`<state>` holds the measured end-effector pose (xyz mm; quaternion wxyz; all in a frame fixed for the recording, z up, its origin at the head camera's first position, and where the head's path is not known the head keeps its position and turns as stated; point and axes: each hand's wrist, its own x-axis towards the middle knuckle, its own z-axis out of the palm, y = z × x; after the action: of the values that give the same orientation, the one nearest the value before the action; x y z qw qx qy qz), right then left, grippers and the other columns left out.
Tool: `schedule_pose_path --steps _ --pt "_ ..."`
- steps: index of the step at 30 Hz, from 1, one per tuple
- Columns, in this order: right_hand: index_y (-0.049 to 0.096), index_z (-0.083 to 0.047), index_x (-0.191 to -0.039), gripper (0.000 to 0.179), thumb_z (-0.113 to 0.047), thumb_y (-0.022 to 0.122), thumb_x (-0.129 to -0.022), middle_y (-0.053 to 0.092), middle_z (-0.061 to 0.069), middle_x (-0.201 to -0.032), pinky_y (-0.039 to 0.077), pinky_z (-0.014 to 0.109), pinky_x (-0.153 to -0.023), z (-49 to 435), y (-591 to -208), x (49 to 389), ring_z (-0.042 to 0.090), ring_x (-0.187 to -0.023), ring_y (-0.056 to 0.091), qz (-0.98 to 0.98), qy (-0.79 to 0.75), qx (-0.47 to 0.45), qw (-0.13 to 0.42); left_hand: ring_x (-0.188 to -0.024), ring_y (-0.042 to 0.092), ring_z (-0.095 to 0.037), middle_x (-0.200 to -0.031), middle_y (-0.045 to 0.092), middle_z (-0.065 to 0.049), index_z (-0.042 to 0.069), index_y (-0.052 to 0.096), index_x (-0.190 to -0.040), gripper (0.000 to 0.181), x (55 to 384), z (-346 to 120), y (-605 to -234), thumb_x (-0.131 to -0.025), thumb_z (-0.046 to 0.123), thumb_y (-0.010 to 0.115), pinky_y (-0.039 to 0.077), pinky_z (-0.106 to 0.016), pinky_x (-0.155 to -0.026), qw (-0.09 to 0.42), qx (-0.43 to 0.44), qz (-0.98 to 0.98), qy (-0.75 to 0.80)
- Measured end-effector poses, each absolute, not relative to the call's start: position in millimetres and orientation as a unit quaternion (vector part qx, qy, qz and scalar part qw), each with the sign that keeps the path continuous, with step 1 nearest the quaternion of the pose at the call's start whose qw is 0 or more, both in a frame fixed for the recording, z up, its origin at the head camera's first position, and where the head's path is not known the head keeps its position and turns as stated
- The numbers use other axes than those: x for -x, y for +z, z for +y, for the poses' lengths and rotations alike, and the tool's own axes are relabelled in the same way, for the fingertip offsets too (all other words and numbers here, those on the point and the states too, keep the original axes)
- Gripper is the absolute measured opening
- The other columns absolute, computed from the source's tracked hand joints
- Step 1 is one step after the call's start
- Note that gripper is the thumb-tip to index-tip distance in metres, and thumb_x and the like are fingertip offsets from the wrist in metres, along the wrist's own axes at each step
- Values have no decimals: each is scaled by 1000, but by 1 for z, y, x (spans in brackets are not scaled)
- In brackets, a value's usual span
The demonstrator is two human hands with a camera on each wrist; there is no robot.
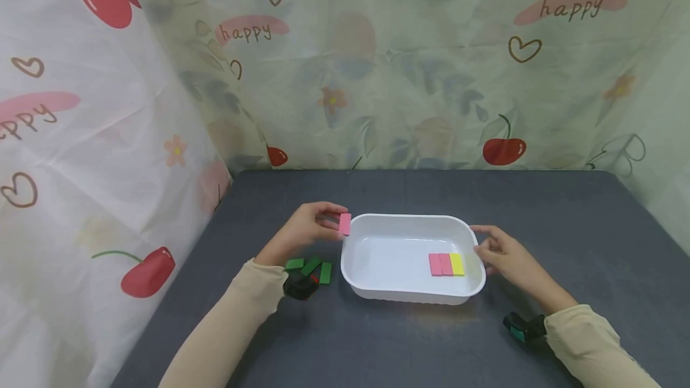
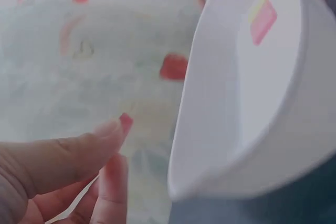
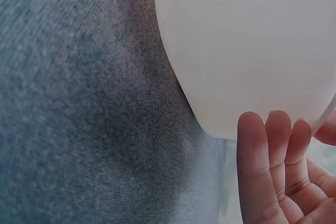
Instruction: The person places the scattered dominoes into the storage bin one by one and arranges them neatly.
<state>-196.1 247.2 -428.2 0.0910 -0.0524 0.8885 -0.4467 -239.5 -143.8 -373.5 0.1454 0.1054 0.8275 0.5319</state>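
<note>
So the white tub point(image 1: 388, 256) was smooth, shiny stuff with rounded corners. Just off its left end, the left hand point(image 1: 315, 221) had thumb and fingers pinching a thin pink tile point(image 1: 345, 224). At its right end, the right hand point(image 1: 501, 253) rested pretty straight fingers on the slick wall. Inside, toward the right, sat two flat pink rectangles point(image 1: 440, 264) and a yellow one point(image 1: 457, 264); left of the tub, green tiles point(image 1: 311, 266) lay on the dark, matte table point(image 1: 377, 346).

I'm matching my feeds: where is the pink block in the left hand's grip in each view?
Head: the pink block is horizontally central, below mid-height, by the white tub's left end.
Left wrist: left of centre, slightly below mid-height.
Right wrist: not in it.
Shared landmark: the white tub.
</note>
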Motion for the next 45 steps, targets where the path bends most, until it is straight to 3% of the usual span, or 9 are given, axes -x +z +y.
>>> schedule_pose_path --steps 9,20,31,45 --pt "33 -2 -145 56 -19 55 -97 60 10 -89 56 33 -69 247 -428 196 21 -83 60 890 -445 58 85 -96 66 -19 -115 65 -6 14 64 -123 49 220 -98 -381 -77 7 80 55 -35 -84 162 -99 816 546" --pt "33 -1 -145 55 -18 55 -97 62 11 -89 57 33 -68 247 -427 196 21 -84 60 889 -446 58 86 -90 68 -16 -110 66 -4 9 66 -117 45 213 -56 -401 -75 -1 79 55 -33 -82 190 -120 795 563" --pt "33 -1 -145 55 -19 56 -97 61 11 -89 56 31 -67 247 -428 196 21 -83 60 887 -450 59 88 -82 69 -13 -99 65 -4 6 67 -114 44 222 -36 -418 -72 -2 81 54 -25 -71 193 -139 820 521" --pt "33 -1 -145 55 -18 56 -97 61 11 -89 57 33 -68 247 -427 195 22 -84 60 885 -453 61 87 -72 56 -12 -85 64 -3 5 70 -100 34 231 -24 -430 -68 -6 78 45 -21 -63 184 -123 858 463"
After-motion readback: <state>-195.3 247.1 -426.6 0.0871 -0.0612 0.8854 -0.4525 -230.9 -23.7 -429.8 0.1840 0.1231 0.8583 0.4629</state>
